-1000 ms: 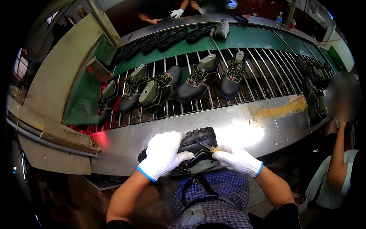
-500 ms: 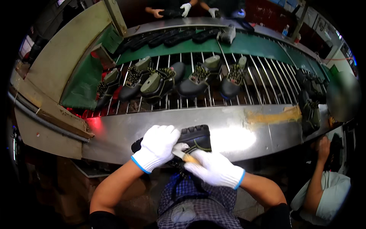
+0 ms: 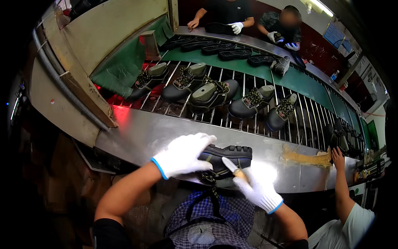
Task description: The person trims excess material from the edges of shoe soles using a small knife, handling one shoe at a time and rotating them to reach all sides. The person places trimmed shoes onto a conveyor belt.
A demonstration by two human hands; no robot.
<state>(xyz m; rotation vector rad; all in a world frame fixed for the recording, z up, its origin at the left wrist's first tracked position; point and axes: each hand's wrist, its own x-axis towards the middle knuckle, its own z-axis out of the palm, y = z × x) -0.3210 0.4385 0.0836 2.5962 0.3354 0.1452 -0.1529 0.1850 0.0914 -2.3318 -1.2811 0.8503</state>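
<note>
A black shoe (image 3: 236,156) lies on its side on the metal ledge, its treaded sole facing away from me. My left hand (image 3: 184,155), in a white glove with a blue cuff, covers the toe end. Its fingers and thumb are spread around the shoe, holding it. In my right hand (image 3: 259,189), gloved alike, is a knife (image 3: 230,165) with a pale wooden handle. The blade points up and left across the shoe's side; whether it touches is unclear. Dark laces (image 3: 209,178) hang at the near side.
Beyond the metal ledge (image 3: 153,126), several laced shoes (image 3: 251,101) stand on a roller conveyor (image 3: 304,120). Black soles (image 3: 234,54) lie on a green belt (image 3: 186,58). Two people work across it. At right, a co-worker's hand (image 3: 338,157) reaches toward more shoes (image 3: 340,135).
The view has shifted, showing more of the far side. My hands have moved apart, and the knife blade has come away from my left hand. The co-worker's hand has moved up to the ledge.
</note>
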